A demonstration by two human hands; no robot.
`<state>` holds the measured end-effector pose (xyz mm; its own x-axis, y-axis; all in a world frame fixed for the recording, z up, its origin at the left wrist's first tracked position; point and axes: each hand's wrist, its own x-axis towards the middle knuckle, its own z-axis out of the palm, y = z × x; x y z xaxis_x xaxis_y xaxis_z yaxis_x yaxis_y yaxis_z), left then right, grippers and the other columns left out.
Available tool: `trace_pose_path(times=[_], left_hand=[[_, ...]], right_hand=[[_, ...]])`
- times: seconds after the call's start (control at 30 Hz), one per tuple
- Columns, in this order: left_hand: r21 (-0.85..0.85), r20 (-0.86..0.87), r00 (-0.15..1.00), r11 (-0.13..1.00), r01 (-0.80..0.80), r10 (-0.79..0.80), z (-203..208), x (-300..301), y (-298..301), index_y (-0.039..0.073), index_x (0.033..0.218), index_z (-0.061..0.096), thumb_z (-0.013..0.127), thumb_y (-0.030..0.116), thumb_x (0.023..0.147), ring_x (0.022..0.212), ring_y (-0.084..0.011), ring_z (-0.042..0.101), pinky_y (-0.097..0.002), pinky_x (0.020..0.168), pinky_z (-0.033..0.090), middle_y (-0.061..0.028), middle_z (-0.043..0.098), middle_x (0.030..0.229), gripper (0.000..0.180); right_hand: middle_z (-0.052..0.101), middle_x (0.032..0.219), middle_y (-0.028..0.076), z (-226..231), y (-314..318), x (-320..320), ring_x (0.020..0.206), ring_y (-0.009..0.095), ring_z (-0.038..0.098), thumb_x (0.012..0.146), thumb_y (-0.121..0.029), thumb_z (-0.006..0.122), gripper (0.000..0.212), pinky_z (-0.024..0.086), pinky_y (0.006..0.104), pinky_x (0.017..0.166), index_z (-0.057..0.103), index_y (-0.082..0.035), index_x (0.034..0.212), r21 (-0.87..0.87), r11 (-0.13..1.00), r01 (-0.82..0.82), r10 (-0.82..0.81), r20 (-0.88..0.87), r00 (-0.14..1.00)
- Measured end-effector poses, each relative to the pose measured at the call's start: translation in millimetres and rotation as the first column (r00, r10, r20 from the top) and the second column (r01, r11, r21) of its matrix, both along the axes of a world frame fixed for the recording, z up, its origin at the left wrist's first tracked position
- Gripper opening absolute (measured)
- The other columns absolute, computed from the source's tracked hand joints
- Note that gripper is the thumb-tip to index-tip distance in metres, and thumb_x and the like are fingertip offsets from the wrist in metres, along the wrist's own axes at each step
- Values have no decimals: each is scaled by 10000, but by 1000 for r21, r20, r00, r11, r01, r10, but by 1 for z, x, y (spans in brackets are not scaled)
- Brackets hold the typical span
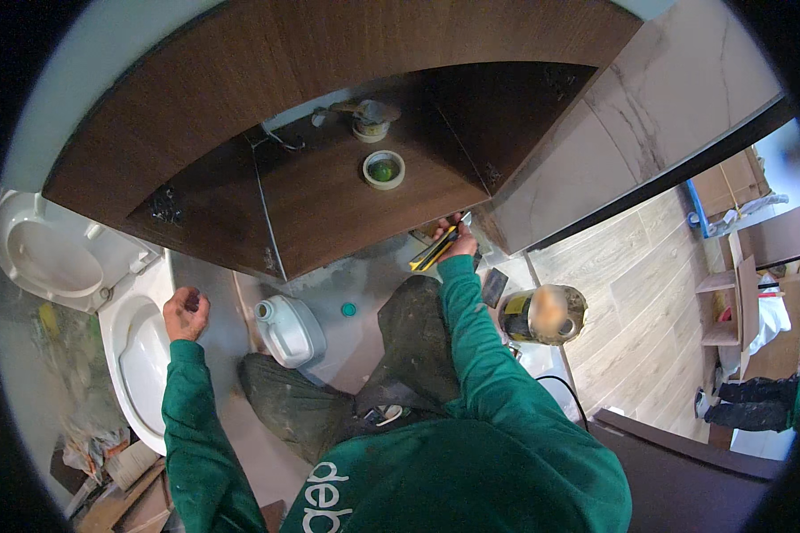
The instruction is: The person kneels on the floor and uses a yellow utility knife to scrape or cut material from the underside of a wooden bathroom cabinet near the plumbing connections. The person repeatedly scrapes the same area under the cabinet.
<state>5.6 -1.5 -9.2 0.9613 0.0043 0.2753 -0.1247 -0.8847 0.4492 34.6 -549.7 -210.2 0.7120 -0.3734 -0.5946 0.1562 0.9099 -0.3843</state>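
Clearly, the right hand (458, 240) has its fingers closed round a yellow-and-black tool (431, 253), which juts toward eight o'clock from that hand. The left hand (186, 314), at nine o'clock from the white jug (291, 332), curls its fingers inward; whether they grip anything, I cannot tell.
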Motion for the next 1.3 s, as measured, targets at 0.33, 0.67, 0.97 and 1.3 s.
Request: trace_pose_path(times=[0.33,0.67,0.97,1.3], left_hand=[[-44,-29,999,999,-20,19,-2,0,1,-10,817,652,691,167,731,605,-217,623,-323,609,504,-127,640,683,200],[-29,-16,1000,999,-14,14,2,-1,-2,-7,807,650,698,168,728,596,-219,618,-326,606,505,-132,638,682,198],[6,0,1000,1000,3,-3,1,0,-1,-9,809,654,696,159,731,629,-218,645,-316,623,516,-127,656,705,190],[33,-23,1000,999,-13,14,5,-1,-4,-5,802,652,694,160,725,615,-219,634,-321,617,512,-132,646,681,187]], right_hand=[[664,940,198,10,-51,4,628,260,557,987,-284,323,305,480,374,551,505,-168,1203,-103,990,95,-96,-12,995],[665,1008,214,4,-66,4,601,260,534,982,-285,338,264,475,377,554,530,-165,1118,-143,987,71,-80,-57,995],[688,930,201,8,-61,3,563,258,559,992,-288,342,264,483,359,508,530,-168,1133,-147,988,41,-48,-46,998],[670,1023,222,9,-85,-11,512,256,564,958,-160,343,608,491,375,453,96,-204,1511,-265,833,-485,452,-177,874]])
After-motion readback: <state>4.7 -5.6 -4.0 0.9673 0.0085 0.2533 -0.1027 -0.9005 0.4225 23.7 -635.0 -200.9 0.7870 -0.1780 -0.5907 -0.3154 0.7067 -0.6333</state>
